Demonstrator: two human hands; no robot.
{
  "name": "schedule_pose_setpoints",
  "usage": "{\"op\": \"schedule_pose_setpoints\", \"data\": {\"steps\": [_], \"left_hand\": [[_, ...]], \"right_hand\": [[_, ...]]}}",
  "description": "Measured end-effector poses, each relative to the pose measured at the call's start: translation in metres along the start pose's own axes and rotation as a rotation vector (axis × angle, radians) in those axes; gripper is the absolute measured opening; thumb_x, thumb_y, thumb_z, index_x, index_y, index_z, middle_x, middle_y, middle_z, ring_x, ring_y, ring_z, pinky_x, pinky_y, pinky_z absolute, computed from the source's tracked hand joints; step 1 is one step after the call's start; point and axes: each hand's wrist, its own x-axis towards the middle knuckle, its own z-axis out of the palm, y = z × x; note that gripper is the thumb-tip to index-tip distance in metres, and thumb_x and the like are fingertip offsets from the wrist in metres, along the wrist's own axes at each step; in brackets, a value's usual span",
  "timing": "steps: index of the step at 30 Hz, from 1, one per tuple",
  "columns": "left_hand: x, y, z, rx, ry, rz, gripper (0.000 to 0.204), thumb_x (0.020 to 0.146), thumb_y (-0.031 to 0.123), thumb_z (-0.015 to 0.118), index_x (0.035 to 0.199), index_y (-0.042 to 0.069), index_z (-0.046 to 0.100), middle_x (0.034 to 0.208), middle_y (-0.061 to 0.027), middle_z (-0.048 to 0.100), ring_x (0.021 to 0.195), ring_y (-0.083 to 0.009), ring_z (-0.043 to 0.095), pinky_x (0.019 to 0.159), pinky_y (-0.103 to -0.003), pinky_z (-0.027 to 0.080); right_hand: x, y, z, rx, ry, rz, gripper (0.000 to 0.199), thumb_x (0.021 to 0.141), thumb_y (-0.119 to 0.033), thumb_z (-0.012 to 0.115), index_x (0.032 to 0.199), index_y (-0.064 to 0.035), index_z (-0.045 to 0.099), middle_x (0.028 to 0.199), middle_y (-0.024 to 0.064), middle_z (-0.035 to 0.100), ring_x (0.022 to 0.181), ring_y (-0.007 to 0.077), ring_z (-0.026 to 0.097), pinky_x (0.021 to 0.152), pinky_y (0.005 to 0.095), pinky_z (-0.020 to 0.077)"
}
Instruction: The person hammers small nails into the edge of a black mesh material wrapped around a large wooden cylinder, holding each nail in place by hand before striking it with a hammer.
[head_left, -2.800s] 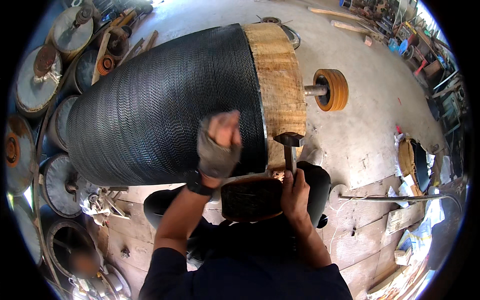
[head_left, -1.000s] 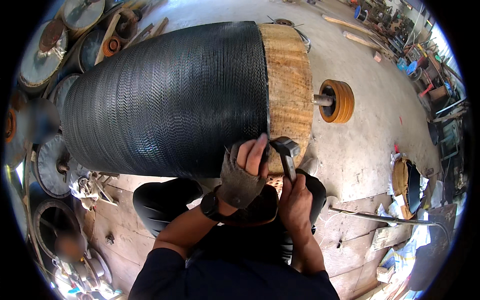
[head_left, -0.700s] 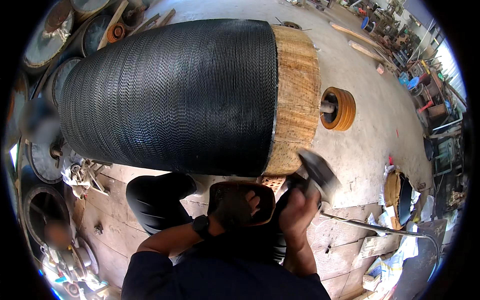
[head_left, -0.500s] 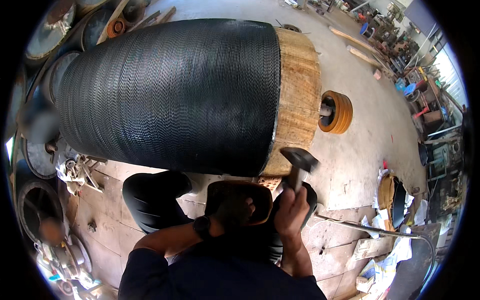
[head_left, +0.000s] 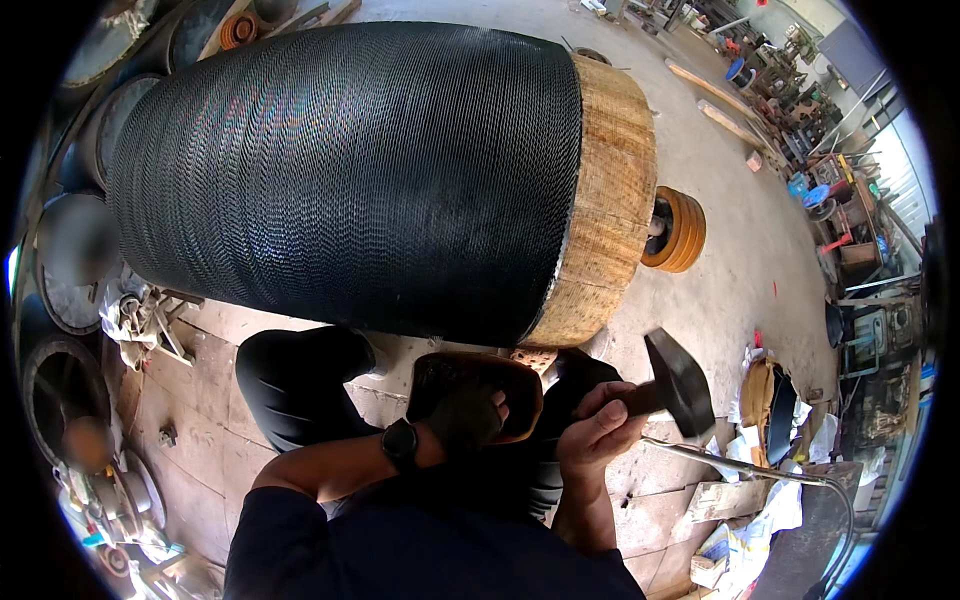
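My right hand (head_left: 598, 432) is closed around the wooden handle of a hammer (head_left: 681, 384). The hammer is held out to the right, its dark metal head tilted. My left hand (head_left: 468, 412), in a dark glove with bare fingertips, is over an open brown-rimmed container (head_left: 538, 405) at my lap. Its fingers are curled together; whatever they may hold is lost in shadow. Ahead of both hands lies a large drum (head_left: 350, 180), its black surface covered in fine close rows. A bare wooden band (head_left: 612, 200) forms its right end.
An orange grooved pulley (head_left: 682, 230) sits on the shaft at the drum's right end. Large round drums (head_left: 75, 240) crowd the left side. A bent metal bar (head_left: 745, 464) and scrap lie at lower right. Cluttered machinery (head_left: 870, 330) lines the far right.
The hammer has swung right and down, away from the drum's wooden end, as my right wrist turned. My left hand stays over the container. The view has shifted slightly.
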Motion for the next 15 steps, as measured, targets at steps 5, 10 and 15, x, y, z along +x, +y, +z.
{"op": "schedule_pose_setpoints", "data": {"steps": [5,10,15], "left_hand": [[-0.006,0.004,0.009,0.034,0.098,-0.06,0.019,0.094,0.016,0.056,0.088,0.0,0.065,0.092,-0.0186,0.062,0.083,-0.0368,0.061,0.075,-0.049,0.05],[-0.004,0.001,0.011,-0.018,0.058,-0.114,0.022,0.095,0.016,0.055,0.091,-0.003,0.065,0.092,-0.0203,0.063,0.085,-0.0382,0.062,0.076,-0.049,0.051],[0.002,0.0,-0.007,-0.046,-0.037,-0.14,0.021,0.094,0.016,0.056,0.098,-0.002,0.064,0.094,-0.0212,0.064,0.089,-0.0374,0.064,0.078,-0.048,0.052]], "right_hand": [[0.02,0.017,0.019,-0.398,-0.242,0.023,0.022,0.102,-0.018,0.054,0.092,0.0011,0.05,0.065,0.0249,0.059,0.058,0.0421,0.061,0.049,0.0457,0.0454],[-0.003,-0.004,0.005,-0.005,0.007,-0.089,0.033,0.104,-0.029,0.047,0.09,0.0012,0.051,0.065,0.0136,0.051,0.052,0.0218,0.049,0.048,0.036,0.0384],[0.015,0.025,0.029,-0.424,-0.176,-0.022,0.019,0.101,-0.015,0.055,0.088,-0.0019,0.05,0.065,0.0232,0.058,0.058,0.0456,0.059,0.047,0.0443,0.044]]}}
